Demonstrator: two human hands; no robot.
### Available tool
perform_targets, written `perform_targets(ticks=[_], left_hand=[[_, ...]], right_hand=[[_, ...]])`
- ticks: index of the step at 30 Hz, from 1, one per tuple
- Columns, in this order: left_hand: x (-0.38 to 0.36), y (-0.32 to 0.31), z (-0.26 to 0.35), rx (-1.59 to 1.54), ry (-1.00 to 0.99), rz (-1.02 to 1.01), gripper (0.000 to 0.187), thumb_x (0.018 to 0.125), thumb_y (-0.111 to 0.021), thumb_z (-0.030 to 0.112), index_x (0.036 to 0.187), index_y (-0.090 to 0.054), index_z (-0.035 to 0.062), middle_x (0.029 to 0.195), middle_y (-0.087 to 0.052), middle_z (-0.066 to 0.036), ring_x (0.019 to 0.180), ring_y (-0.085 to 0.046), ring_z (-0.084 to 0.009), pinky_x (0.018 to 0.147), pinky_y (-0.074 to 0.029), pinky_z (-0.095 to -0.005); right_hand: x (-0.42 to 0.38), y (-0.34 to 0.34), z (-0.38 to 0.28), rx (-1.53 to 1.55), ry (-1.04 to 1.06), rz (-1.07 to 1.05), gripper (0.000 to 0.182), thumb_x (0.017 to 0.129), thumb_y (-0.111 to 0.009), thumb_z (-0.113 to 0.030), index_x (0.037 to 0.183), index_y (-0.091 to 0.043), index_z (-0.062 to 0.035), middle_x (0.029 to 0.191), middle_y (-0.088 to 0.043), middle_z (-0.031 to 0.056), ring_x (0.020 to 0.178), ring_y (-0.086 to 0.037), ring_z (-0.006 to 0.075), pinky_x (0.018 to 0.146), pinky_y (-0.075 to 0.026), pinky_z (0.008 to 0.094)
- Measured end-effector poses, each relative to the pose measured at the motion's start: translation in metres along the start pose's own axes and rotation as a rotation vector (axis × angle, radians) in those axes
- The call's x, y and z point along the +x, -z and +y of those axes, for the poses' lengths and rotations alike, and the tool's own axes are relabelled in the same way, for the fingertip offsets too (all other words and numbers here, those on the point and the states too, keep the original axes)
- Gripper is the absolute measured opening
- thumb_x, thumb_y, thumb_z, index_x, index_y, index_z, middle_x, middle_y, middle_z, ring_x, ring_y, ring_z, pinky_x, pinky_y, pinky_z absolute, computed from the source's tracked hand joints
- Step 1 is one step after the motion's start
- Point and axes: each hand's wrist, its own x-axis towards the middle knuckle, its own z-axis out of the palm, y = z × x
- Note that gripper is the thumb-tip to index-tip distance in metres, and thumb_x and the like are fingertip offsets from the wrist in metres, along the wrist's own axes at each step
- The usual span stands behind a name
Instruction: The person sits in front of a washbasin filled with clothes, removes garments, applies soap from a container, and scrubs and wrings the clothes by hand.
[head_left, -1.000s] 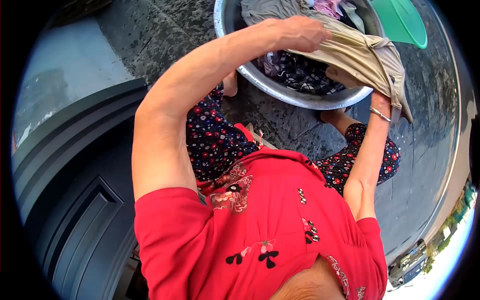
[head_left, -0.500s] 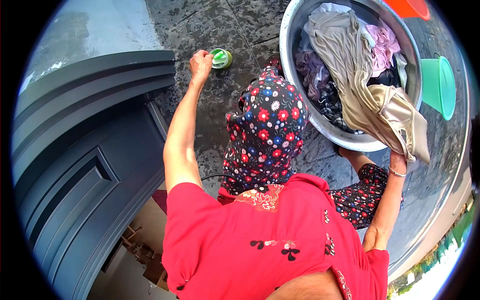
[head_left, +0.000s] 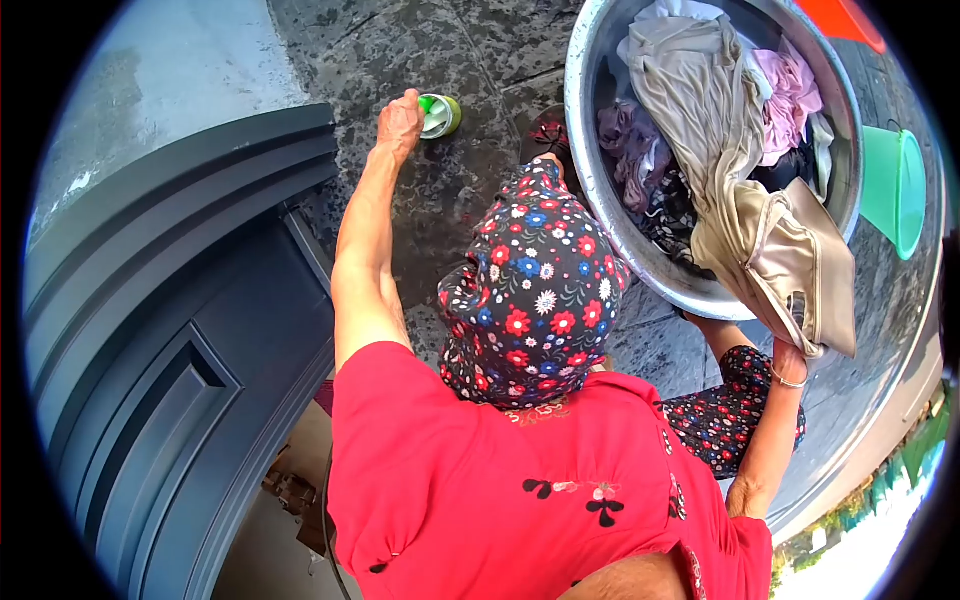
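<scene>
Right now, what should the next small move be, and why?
Perhaps lift the green item from the cup with the left hand, which is at the cup's rim; the right hand, partly covered by the beige garment, seems less free.

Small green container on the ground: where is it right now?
In the head view, the small green container sits upper left of centre on the dark ground, just beside the left hand and left of the metal basin.

The basin (head_left: 578,120) sits right, clothes (head_left: 790,95) heaped inside, one garment (head_left: 760,240) draped over its near rim (head_left: 700,303) to the right hand (head_left: 790,351); a bucket (head_left: 882,182) stands right of the basin, and over left, a cup (head_left: 453,116) on the floor (head_left: 430,50) by the left hand (head_left: 400,124).
</scene>
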Motion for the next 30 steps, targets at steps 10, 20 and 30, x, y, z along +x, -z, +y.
perform_targets(ticks=[10, 20, 30], left_hand=[[-0.037, 0.006, -0.012, -0.467, 0.343, 0.204, 0.028, 0.081, -0.051, 0.019, 0.102, -0.057, 0.0011, 0.078, -0.064, -0.022, 0.071, -0.065, -0.0337, 0.064, -0.050, -0.0419], [-0.087, 0.005, -0.013, -1.530, 0.763, 0.462, 0.023, 0.089, -0.049, 0.004, 0.109, -0.044, -0.0042, 0.093, -0.061, -0.021, 0.072, -0.066, -0.0309, 0.065, -0.057, -0.0388], [-0.072, -0.050, -0.041, -1.712, 1.194, 0.646, 0.023, 0.094, -0.040, 0.006, 0.110, -0.045, -0.0098, 0.099, -0.057, -0.024, 0.082, -0.062, -0.0348, 0.070, -0.055, -0.0408]], right_hand=[[0.011, -0.001, 0.000, -0.014, 0.041, 0.049, 0.055, 0.087, -0.054, -0.024, 0.137, -0.037, -0.0089, 0.135, -0.044, 0.0130, 0.123, -0.045, 0.0347, 0.101, -0.037, 0.0506], [0.020, -0.003, 0.001, -0.012, 0.079, 0.075, 0.055, 0.087, -0.053, -0.024, 0.138, -0.037, -0.0086, 0.136, -0.043, 0.0133, 0.123, -0.044, 0.0348, 0.101, -0.037, 0.0508], [0.024, -0.002, 0.004, -0.021, 0.111, 0.054, 0.055, 0.087, -0.053, -0.024, 0.138, -0.036, -0.0084, 0.136, -0.042, 0.0135, 0.124, -0.043, 0.0349, 0.102, -0.036, 0.0509]])
